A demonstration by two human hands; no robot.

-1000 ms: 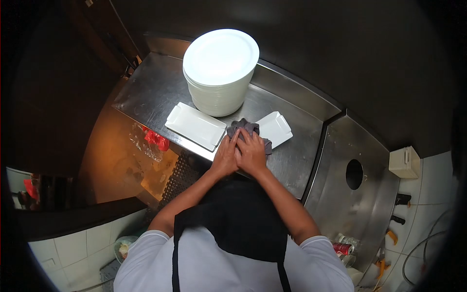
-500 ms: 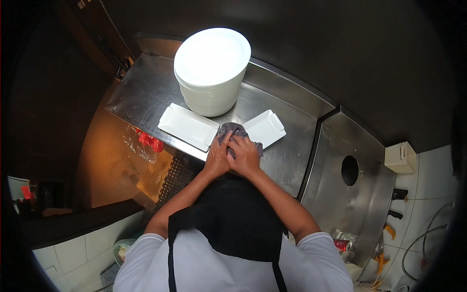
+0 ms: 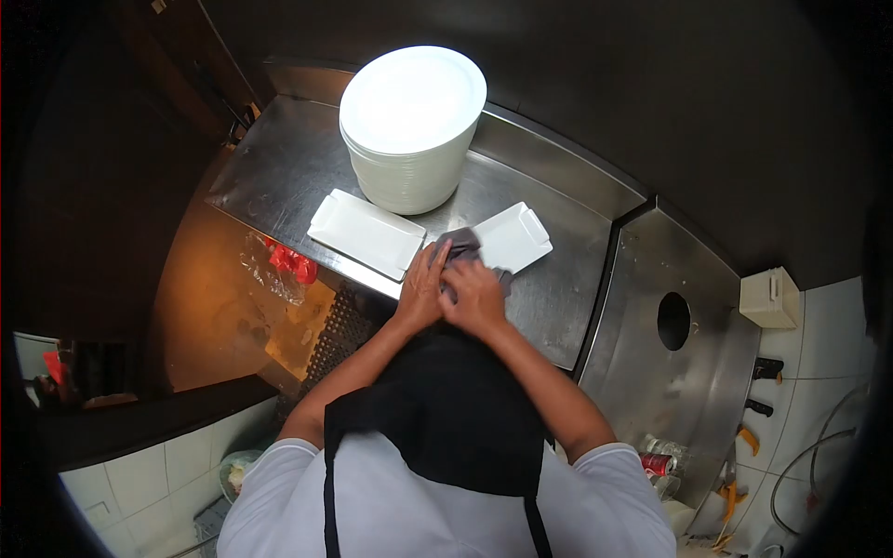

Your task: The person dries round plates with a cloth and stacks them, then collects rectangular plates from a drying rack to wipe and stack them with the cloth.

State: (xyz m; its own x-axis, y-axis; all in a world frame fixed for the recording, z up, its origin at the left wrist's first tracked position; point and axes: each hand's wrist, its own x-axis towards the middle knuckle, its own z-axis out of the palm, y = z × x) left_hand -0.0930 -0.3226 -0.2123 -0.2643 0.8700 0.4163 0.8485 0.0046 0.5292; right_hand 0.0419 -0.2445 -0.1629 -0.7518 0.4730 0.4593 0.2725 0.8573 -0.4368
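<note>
A dark grey cloth (image 3: 459,247) is bunched between my hands at the steel counter's front edge. My right hand (image 3: 473,296) has its fingers curled into the cloth. My left hand (image 3: 423,290) presses against the cloth from the left, fingers close together and pointing forward. One white rectangular tray (image 3: 367,232) lies just left of my hands. Another white tray (image 3: 512,240) lies at an angle on the right, its near end beside the cloth. Behind them stands a tall stack of white oval plates (image 3: 412,130).
The steel counter (image 3: 279,158) adjoins a steel surface with a round hole (image 3: 673,321). A white box (image 3: 770,298) and knives (image 3: 766,369) are at the right wall. Below left hangs a red plastic bag (image 3: 293,263). A red can (image 3: 657,463) sits lower right.
The right hand's fingers have curled in more on the cloth, and the cloth's folds have shifted. The trays and plate stack keep their places on the counter; the view has moved slightly.
</note>
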